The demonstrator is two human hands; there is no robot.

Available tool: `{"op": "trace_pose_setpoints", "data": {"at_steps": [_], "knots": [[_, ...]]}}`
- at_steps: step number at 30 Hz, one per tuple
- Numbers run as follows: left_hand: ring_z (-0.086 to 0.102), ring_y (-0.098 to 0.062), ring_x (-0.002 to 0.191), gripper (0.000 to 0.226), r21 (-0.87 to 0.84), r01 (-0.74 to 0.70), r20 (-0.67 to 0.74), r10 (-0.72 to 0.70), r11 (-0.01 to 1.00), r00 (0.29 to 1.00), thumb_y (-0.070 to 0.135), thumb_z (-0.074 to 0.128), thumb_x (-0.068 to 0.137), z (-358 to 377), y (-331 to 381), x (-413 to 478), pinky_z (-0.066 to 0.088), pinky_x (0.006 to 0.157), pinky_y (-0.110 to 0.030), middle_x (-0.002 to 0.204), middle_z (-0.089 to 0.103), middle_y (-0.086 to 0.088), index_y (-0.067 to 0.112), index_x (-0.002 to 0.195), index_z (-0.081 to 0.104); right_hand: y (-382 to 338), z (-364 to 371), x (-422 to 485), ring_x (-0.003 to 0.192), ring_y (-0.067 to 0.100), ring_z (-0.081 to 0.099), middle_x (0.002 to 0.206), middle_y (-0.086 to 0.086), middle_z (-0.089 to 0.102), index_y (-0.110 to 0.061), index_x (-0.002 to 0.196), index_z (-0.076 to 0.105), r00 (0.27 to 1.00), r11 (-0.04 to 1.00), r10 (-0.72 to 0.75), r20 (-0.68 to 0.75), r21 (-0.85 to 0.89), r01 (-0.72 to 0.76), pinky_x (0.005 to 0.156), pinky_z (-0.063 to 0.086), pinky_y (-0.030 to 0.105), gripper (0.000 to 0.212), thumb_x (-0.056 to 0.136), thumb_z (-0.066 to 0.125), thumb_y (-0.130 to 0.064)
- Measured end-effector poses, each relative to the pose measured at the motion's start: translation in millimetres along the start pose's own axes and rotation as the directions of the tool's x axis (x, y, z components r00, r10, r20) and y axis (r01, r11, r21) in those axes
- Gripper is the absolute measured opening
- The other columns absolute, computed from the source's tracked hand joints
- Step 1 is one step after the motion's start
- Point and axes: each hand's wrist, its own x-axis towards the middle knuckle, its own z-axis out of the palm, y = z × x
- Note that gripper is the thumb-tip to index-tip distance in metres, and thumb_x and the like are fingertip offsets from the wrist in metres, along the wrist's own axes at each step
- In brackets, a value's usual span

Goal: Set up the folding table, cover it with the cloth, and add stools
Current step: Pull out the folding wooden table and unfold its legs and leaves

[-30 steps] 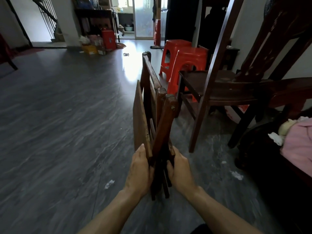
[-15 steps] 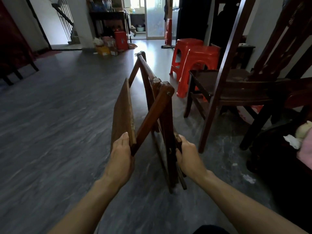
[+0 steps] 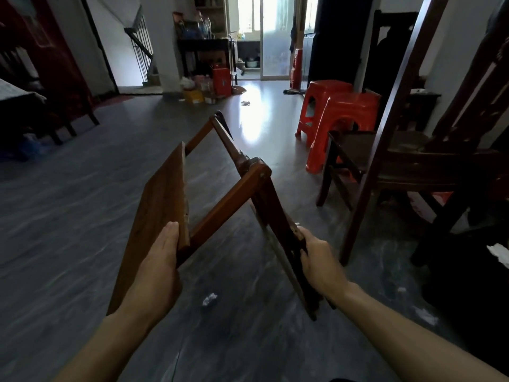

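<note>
Wider now, the table (image 3: 220, 188) splays above the floor (image 3: 68, 216). Left hand (image 3: 157, 268) grips the top panel's edge; right hand (image 3: 319, 260) clasps the leg frame. Stiff, weighty wood: best held at the frame edges, away from hinges.

Brown wooden folding table (image 3: 220, 194) half unfolded, red stools (image 3: 338, 122) beyond

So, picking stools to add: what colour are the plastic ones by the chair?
Red-orange: both plastic stools, clearest in the head view.
</note>
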Motion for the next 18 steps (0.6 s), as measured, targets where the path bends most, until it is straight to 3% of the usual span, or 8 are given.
{"op": "trace_pose_setpoints", "data": {"at_steps": [2,5,8,11,13,14,16,18], "knots": [[0.028,-0.018,0.143,0.092,0.026,0.056,0.000,-0.056,0.998,0.998,0.002,0.061,0.084,-14.2,-12.8,-3.3,0.022,0.116,-0.036,0.160,0.023,0.001,0.031,0.155,0.011,-7.3,4.3,5.2,0.092,0.017,0.069,0.098,0.000,0.071,-0.021,0.127,0.055,1.000,0.999,-0.016,0.023,-0.037,0.016,0.080,0.056,0.031,0.038,0.096,0.049,0.000],[0.026,-0.016,0.144,0.093,0.081,0.093,0.027,-0.095,0.992,0.995,0.000,0.063,0.082,-28.4,-26.4,-5.8,0.017,0.113,-0.029,0.161,0.022,-0.001,0.028,0.155,0.012,-12.7,6.3,10.2,0.090,0.021,0.070,0.096,0.003,0.072,-0.019,0.130,0.054,0.999,0.993,-0.017,0.041,-0.118,0.022,0.068,0.046,0.021,0.042,0.093,0.053,0.002],[0.027,-0.016,0.144,0.090,0.135,0.142,0.014,-0.145,0.981,0.989,0.005,0.065,0.085,-50.2,-44.0,-13.5,0.015,0.113,-0.028,0.160,0.024,0.000,0.027,0.155,0.014,-24.3,11.6,15.5,0.095,0.022,0.069,0.102,0.004,0.072,-0.019,0.131,0.056,0.996,0.985,-0.066,0.056,-0.155,0.074,0.073,0.044,0.016,0.044,0.092,0.055,0.002],[0.031,-0.021,0.143,0.079,0.113,0.145,0.045,-0.151,0.983,0.988,0.006,0.062,0.089,-68.3,-52.8,-17.4,0.024,0.118,-0.037,0.157,0.029,-0.001,0.025,0.153,0.021,-34.3,16.5,23.8,0.095,0.023,0.070,0.103,0.005,0.073,-0.018,0.131,0.057,0.989,0.971,-0.126,0.081,-0.196,0.139,0.081,0.051,0.024,0.045,0.091,0.058,0.002],[0.039,-0.034,0.138,0.058,-0.008,0.102,0.088,-0.101,0.995,0.991,-0.001,0.052,0.094,-78.2,-47.7,-14.3,0.033,0.114,-0.049,0.150,0.041,-0.011,0.017,0.146,0.035,-35.9,16.1,27.6,0.093,0.026,0.071,0.102,0.007,0.074,-0.016,0.131,0.059,0.986,0.961,-0.145,0.078,-0.227,0.160,0.083,0.052,0.029,0.047,0.089,0.058,0.004],[0.041,-0.034,0.136,0.058,-0.012,0.101,0.080,-0.100,0.995,0.992,-0.004,0.051,0.093,-82.0,-44.4,-12.5,0.035,0.113,-0.050,0.148,0.043,-0.012,0.016,0.145,0.037,-36.2,15.0,28.1,0.091,0.028,0.071,0.100,0.008,0.074,-0.015,0.131,0.059,0.986,0.957,-0.153,0.062,-0.238,0.164,0.082,0.052,0.029,0.048,0.088,0.057,0.006],[0.037,-0.023,0.140,0.079,0.123,0.142,0.041,-0.147,0.982,0.988,-0.006,0.060,0.085,-87.2,-38.8,-8.9,0.028,0.117,-0.038,0.153,0.038,-0.004,0.023,0.151,0.030,-34.7,12.6,29.1,0.084,0.027,0.071,0.094,0.008,0.075,-0.014,0.128,0.062,0.984,0.955,-0.179,0.025,-0.234,0.180,0.076,0.048,0.019,0.047,0.086,0.057,0.008],[0.033,-0.017,0.142,0.087,0.151,0.141,0.006,-0.143,0.979,0.990,-0.005,0.064,0.082,-88.3,-32.5,-4.7,0.022,0.115,-0.029,0.156,0.033,-0.001,0.025,0.153,0.025,-32.5,9.3,27.5,0.077,0.022,0.071,0.088,0.005,0.075,-0.013,0.123,0.065,0.982,0.962,-0.186,0.004,-0.203,0.183,0.069,0.034,-0.003,0.044,0.085,0.060,0.008]]}}
